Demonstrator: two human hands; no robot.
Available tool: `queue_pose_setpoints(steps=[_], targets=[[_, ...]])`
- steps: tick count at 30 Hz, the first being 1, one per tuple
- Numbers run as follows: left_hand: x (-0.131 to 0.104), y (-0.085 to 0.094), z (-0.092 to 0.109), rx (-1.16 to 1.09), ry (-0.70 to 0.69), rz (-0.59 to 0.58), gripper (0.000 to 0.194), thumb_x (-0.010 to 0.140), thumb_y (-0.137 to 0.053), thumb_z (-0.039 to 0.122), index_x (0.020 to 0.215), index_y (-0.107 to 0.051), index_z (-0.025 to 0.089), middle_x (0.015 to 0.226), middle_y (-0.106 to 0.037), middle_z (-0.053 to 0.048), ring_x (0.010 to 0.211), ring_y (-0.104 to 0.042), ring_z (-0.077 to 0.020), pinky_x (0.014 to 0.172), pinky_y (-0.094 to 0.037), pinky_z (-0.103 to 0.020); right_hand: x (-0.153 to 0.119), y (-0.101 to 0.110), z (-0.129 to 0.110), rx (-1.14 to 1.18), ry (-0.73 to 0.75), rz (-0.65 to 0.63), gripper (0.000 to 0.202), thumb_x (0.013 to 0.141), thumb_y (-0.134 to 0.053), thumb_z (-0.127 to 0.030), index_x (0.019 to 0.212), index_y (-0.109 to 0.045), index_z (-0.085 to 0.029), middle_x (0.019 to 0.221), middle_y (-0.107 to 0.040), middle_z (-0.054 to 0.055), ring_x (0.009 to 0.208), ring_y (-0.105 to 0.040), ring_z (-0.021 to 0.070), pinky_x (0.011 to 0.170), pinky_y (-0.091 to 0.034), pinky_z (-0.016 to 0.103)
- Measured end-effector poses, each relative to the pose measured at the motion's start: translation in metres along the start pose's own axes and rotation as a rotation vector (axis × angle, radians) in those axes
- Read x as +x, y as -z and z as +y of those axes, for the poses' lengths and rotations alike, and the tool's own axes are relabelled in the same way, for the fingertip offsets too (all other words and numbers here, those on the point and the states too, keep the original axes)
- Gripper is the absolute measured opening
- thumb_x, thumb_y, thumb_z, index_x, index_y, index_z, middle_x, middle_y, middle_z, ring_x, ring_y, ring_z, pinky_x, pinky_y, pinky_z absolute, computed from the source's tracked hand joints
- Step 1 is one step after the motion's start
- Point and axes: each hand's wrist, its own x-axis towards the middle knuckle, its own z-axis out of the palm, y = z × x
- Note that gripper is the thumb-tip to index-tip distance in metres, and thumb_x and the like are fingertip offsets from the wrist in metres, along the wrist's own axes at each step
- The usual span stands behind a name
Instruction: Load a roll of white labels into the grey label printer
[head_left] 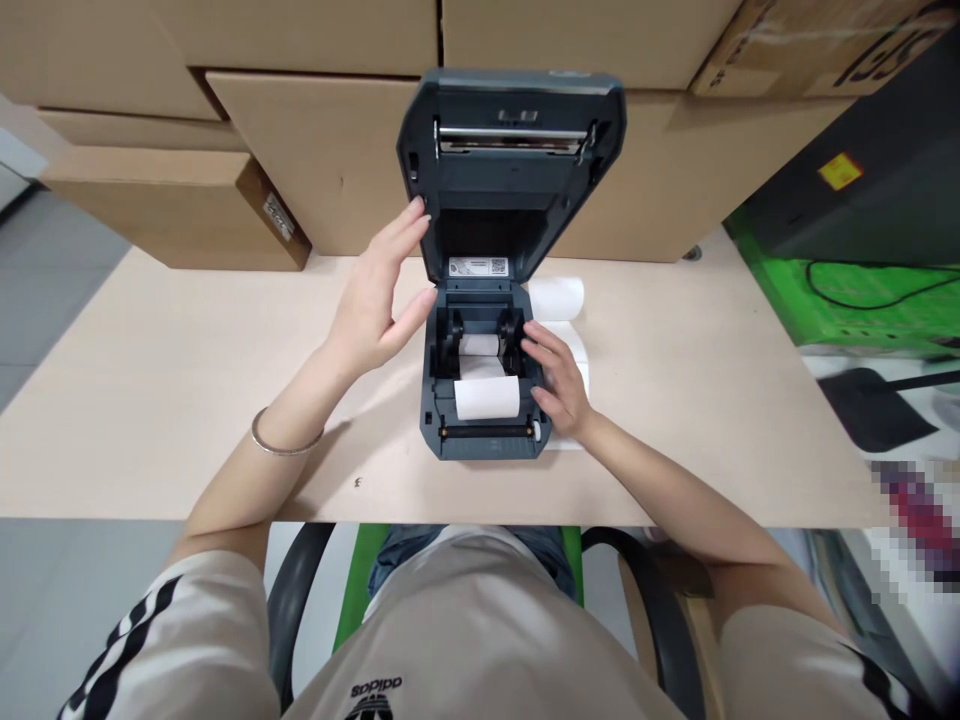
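Note:
A dark grey label printer (pixel 480 445) stands on the desk with its lid (pixel 491 185) raised. Inside its bay sits a small roll of white paper (pixel 480 346), whose loose end (pixel 487 398) curls up near the front roller. My left hand (pixel 379 290) is open, its fingertips at the left edge of the raised lid and its thumb by the hinge. Fingers apart, my right hand (pixel 559 385) rests at the right side of the printer body, holding nothing. A strip of white labels (pixel 556 298) lies behind and to the right of the printer, partly hidden by my right hand.
Large cardboard boxes (pixel 330 150) line the back of the pale wooden desk (pixel 675 400). A smaller carton (pixel 165 210) stands at the back left. At the right are a dark case with a yellow label (pixel 840 172), a green surface (pixel 847 310) and a black cable.

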Motion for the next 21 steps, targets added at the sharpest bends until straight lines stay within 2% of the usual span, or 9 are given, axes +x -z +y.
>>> queue_pose_setpoints(steps=[3,5,12,16,18,20,21], targets=[[0.001,-0.006,-0.007,0.042,-0.007,-0.077,0.07,0.109,-0.036,0.061,0.168,-0.024,0.025,0.176,-0.032,-0.013,0.165,-0.027,-0.0359,0.133,-0.025,-0.067,0.001,0.004,0.0,-0.019,-0.04,-0.102,0.055,0.105,-0.035,-0.049,0.153,-0.056,-0.033,0.171,-0.041,0.005,0.157,-0.043,0.0329,0.126,-0.041,0.06],[0.0,-0.012,-0.011,0.068,-0.005,-0.099,0.071,0.108,-0.041,0.06,0.169,-0.024,0.028,0.175,-0.035,-0.011,0.165,-0.028,-0.0368,0.134,-0.02,-0.069,0.002,0.005,0.0,-0.012,-0.066,-0.122,0.055,0.105,-0.034,-0.053,0.149,-0.061,-0.032,0.171,-0.041,0.006,0.157,-0.043,0.0334,0.127,-0.04,0.06],[-0.001,-0.037,-0.024,0.06,0.016,-0.096,0.071,0.107,-0.041,0.061,0.167,-0.031,0.024,0.174,-0.036,-0.014,0.165,-0.029,-0.0352,0.134,-0.019,-0.069,0.003,0.006,0.001,0.007,-0.047,-0.128,0.052,0.106,-0.036,-0.051,0.146,-0.063,-0.031,0.169,-0.044,0.006,0.157,-0.042,0.0318,0.127,-0.039,0.06],[-0.003,-0.04,-0.027,0.055,0.024,-0.135,0.069,0.109,-0.032,0.062,0.164,-0.036,0.021,0.172,-0.039,-0.016,0.164,-0.03,-0.0342,0.133,-0.024,-0.064,0.002,0.006,0.004,0.01,-0.076,-0.135,0.052,0.105,-0.035,-0.053,0.142,-0.064,-0.03,0.167,-0.047,0.008,0.157,-0.042,0.0334,0.127,-0.038,0.061],[-0.01,-0.038,-0.024,0.083,0.012,-0.102,0.064,0.109,-0.032,0.06,0.16,-0.042,0.021,0.168,-0.045,-0.017,0.162,-0.033,-0.0335,0.129,-0.031,-0.062,0.002,0.006,0.004,0.0,-0.063,-0.132,0.052,0.105,-0.035,-0.054,0.139,-0.066,-0.029,0.164,-0.05,0.009,0.155,-0.044,0.0342,0.125,-0.04,0.061],[-0.024,-0.035,-0.019,0.124,-0.01,-0.004,0.055,0.108,-0.037,0.055,0.149,-0.054,0.022,0.151,-0.06,-0.018,0.151,-0.048,-0.0332,0.118,-0.044,-0.058,0.002,0.006,0.003,-0.021,-0.059,-0.136,0.052,0.105,-0.035,-0.056,0.136,-0.067,-0.029,0.161,-0.052,0.009,0.153,-0.046,0.0347,0.123,-0.041,0.061],[-0.032,-0.034,-0.016,0.145,-0.009,0.06,0.049,0.108,-0.038,0.05,0.138,-0.062,0.021,0.134,-0.068,-0.018,0.136,-0.06,-0.0323,0.108,-0.05,-0.054,0.003,0.006,0.003,-0.03,-0.062,-0.138,0.052,0.105,-0.035,-0.056,0.134,-0.068,-0.029,0.16,-0.052,0.01,0.152,-0.047,0.035,0.122,-0.042,0.061]])
